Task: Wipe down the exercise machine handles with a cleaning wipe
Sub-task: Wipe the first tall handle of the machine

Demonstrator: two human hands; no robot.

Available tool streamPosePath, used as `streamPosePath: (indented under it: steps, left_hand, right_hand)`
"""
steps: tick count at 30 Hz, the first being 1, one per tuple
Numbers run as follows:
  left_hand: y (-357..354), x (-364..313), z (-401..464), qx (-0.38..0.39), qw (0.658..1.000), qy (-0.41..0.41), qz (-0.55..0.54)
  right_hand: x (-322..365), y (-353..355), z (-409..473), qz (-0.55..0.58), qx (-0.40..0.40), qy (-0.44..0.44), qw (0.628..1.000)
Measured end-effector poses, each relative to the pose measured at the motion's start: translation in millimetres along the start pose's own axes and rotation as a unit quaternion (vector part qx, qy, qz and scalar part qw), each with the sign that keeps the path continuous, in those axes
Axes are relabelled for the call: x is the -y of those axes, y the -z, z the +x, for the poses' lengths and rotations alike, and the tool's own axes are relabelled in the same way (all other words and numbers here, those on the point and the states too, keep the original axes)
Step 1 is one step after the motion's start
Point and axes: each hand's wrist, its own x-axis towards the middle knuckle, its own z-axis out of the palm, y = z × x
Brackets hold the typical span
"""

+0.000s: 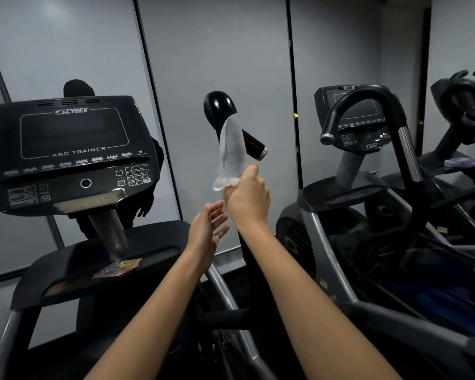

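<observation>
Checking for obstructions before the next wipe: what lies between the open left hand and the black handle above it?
In the head view, the right hand and the white wipe it grips lie between the left hand and the handle, the wipe draped against it.

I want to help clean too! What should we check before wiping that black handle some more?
1. Wipe held in the right hand: ok.
2. Wipe touching the black handle: ok, draped over it.
3. Left hand free to help: ok, open and empty.
4. Wipe still wet enough: cannot tell.
5. Silver end of the handle covered: not ok, still bare.
</observation>
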Motion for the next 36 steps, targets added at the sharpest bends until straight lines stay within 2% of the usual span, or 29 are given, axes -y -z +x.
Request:
streamPosePath:
  steps: [6,9,11,13,15,16,17,21,23,25,27,30,34,36]
  left_hand:
    - [-17,-5,-8,-0.011,1.000,0.001,0.005]
    - [-24,-10,-7,-0.010,1.000,-0.005,-0.006]
    - [-29,-18,-7,0.000,1.000,-0.020,0.004]
    - [-33,-27,-4,0.007,0.999,-0.032,0.006]
    - [-38,-42,2,0.006,0.998,-0.054,0.023]
    - [-41,-50,5,0.005,0.997,-0.069,0.036]
    - [-43,-58,9,0.003,0.995,-0.086,0.050]
    - [-51,-81,14,0.035,0.981,-0.150,0.116]
    - [-55,-83,18,0.062,0.976,-0.151,0.144]
    - [-60,-80,18,0.068,0.972,-0.150,0.168]
    - [-62,-73,21,0.046,0.971,-0.163,0.169]
    - [-64,-68,22,0.041,0.967,-0.185,0.168]
    - [-64,-68,22,0.057,0.975,-0.162,0.141]
    - [-63,-68,22,0.057,0.975,-0.159,0.143]
  right_hand:
    - [-30,-1,-33,0.017,0.043,-0.041,0.998]
    - [-44,7,-45,0.106,0.123,-0.056,0.985]
    - [-52,20,-42,0.232,0.159,-0.123,0.952]
    - [-61,28,-28,0.351,0.163,-0.220,0.895]
    - [-59,33,-8,0.461,0.194,-0.248,0.830]
    - [-50,33,4,0.491,0.212,-0.243,0.809]
    - [-37,31,15,0.484,0.220,-0.241,0.812]
    - [15,25,43,0.410,0.224,-0.183,0.865]
    - [2,11,50,0.382,0.194,-0.171,0.887]
    - [-23,-18,53,0.373,0.184,-0.193,0.889]
    - [-26,-13,39,0.370,0.181,-0.223,0.883]
    - [-28,-3,23,0.385,0.159,-0.208,0.885]
    - [-78,-50,20,0.365,0.188,-0.251,0.876]
    - [-78,-37,3,0.341,0.190,-0.258,0.884]
